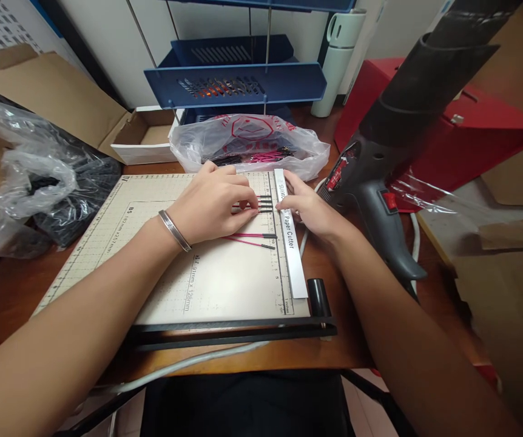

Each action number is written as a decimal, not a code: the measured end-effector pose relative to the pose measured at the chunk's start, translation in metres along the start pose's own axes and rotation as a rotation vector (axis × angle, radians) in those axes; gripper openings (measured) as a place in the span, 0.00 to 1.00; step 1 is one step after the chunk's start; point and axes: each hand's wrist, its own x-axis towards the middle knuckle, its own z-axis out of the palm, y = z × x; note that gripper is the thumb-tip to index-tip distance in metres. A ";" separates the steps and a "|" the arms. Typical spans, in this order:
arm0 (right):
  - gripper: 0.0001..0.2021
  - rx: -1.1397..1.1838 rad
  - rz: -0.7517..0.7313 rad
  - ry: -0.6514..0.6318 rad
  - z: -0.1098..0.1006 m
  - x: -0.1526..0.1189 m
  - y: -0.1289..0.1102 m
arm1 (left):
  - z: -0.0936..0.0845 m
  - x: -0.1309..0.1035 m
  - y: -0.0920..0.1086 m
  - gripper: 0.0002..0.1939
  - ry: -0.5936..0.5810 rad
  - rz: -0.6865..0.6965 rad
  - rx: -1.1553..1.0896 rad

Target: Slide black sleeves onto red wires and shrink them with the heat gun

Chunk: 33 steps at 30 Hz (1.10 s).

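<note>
A cream paper cutter board (pixel 225 285) lies on the desk, with a white labelled strip (pixel 292 255) along its right side. My left hand (pixel 220 203), a silver bangle at its wrist, rests on the board, thumb and forefinger pinched on thin wires. Several black-tipped wires (pixel 266 203) stick out from those fingers toward the strip. Nearer to me, two red wires (pixel 255 235) with black ends lie on the board below the hand. My right hand (pixel 300 203) curls around the upper part of the strip, its thumb and forefinger close to the wire tips.
Behind the board are a plastic bag (pixel 250 142) of wires, an open box (pixel 145 136) and a blue rack (pixel 234 85). A heat gun (pixel 380 182) and red case (pixel 471 127) stand right, a black bag (pixel 79 176) left. The cutter's black handle (pixel 318 297) is front right.
</note>
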 end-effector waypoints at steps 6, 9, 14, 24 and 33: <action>0.33 -0.008 -0.043 -0.007 -0.002 0.000 0.001 | 0.001 0.001 -0.001 0.12 -0.004 0.006 0.011; 0.34 -0.002 -0.073 -0.021 -0.002 0.000 0.001 | 0.001 0.001 -0.002 0.12 -0.006 0.004 0.005; 0.34 -0.023 -0.106 -0.033 -0.002 0.000 0.002 | 0.001 0.000 -0.002 0.12 0.000 0.003 0.017; 0.35 -0.035 -0.129 -0.028 -0.001 0.001 0.003 | 0.002 0.000 -0.003 0.11 0.004 0.017 0.017; 0.35 -0.030 -0.127 -0.023 -0.001 0.001 0.003 | 0.006 0.001 -0.004 0.11 0.015 0.015 0.003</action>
